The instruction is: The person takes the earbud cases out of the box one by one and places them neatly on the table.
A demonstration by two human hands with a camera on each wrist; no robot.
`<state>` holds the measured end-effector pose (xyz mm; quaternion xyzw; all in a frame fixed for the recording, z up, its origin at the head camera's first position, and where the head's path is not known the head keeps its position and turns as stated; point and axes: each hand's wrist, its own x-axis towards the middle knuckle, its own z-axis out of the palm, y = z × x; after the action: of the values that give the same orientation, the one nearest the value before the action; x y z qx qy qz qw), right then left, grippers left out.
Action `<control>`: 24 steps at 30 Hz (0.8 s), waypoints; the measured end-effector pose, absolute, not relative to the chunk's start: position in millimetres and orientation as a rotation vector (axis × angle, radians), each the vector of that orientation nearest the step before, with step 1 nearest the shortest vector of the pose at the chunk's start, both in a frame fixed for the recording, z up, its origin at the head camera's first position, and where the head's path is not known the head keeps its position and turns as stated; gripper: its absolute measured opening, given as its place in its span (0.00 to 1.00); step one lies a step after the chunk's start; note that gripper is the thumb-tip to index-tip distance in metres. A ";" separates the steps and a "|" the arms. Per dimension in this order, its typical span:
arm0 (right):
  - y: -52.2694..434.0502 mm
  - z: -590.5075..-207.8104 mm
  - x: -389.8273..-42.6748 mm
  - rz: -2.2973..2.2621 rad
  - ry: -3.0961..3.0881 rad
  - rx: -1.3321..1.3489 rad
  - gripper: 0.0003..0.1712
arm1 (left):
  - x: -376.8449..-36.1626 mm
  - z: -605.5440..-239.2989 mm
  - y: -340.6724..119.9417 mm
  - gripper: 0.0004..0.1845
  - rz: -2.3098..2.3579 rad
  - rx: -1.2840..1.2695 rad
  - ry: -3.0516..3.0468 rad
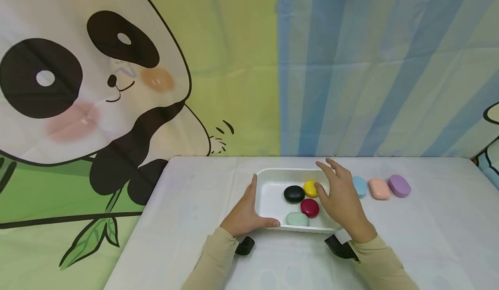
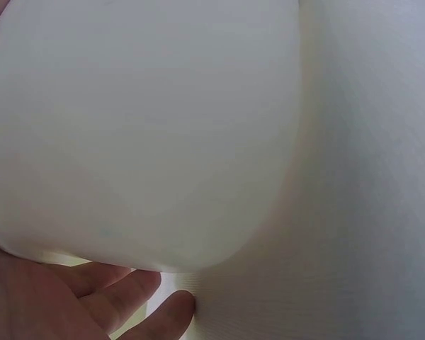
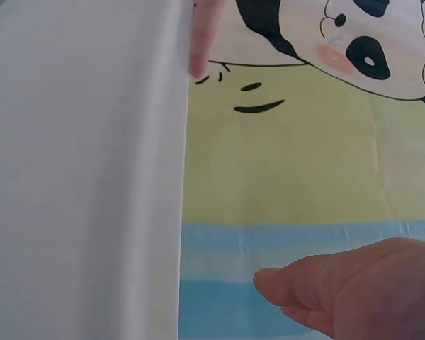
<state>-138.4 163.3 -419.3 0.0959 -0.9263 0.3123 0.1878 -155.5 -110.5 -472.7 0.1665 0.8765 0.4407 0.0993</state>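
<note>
A white rectangular tray [image 1: 269, 194] sits near the middle of the table. Inside it are a black rounded piece [image 1: 294, 194], a yellow one [image 1: 310, 189], a dark red one [image 1: 309, 207] and a pale green one [image 1: 297, 219]. My left hand [image 1: 245, 214] grips the tray's left end, thumb along the front rim. In the left wrist view, fingers [image 2: 120, 297] curl beside the tray's smooth outer surface [image 2: 142, 127]. Over the tray's right end hovers my right hand [image 1: 343, 199], fingers spread and partly hiding the yellow piece; nothing shows in its grasp.
Right of the tray, a light blue piece [image 1: 360, 186], a peach one [image 1: 379, 189] and a purple one [image 1: 399, 185] lie in a row on the white-covered table [image 1: 440, 238]. A curtain with a panda print [image 1: 234, 64] hangs behind the table's far edge.
</note>
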 end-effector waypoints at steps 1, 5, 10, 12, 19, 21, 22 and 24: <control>161.3 -419.9 -138.3 0.885 -2.609 0.276 0.31 | -155.4 -472.9 -110.3 0.79 1.299 0.491 2.593; 153.0 -425.0 -137.8 0.919 -2.620 0.293 0.31 | -154.7 -472.9 -110.6 0.78 1.305 0.472 2.593; 143.1 -430.7 -137.4 0.924 -2.604 0.301 0.29 | -155.6 -473.2 -109.6 0.79 1.303 0.475 2.591; 138.1 -432.1 -137.2 0.923 -2.605 0.294 0.29 | -155.6 -472.9 -109.6 0.79 1.290 0.468 2.594; 123.7 -438.7 -136.2 0.898 -2.645 0.237 0.31 | -155.2 -471.9 -109.4 0.78 1.300 0.486 2.594; 120.8 -440.5 -136.1 0.884 -2.654 0.227 0.32 | -155.4 -472.2 -109.7 0.78 1.296 0.487 2.596; 119.4 -441.4 -136.1 0.874 -2.660 0.221 0.32 | -155.5 -472.2 -109.8 0.78 1.295 0.489 2.597; 116.8 -443.0 -136.7 0.851 -2.678 0.211 0.31 | -155.3 -472.1 -110.0 0.78 1.294 0.490 2.600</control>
<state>-136.7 116.8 -443.0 0.0738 -0.9380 0.2979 0.1612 -155.3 -110.0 -472.1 0.1656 0.8785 0.4373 0.0977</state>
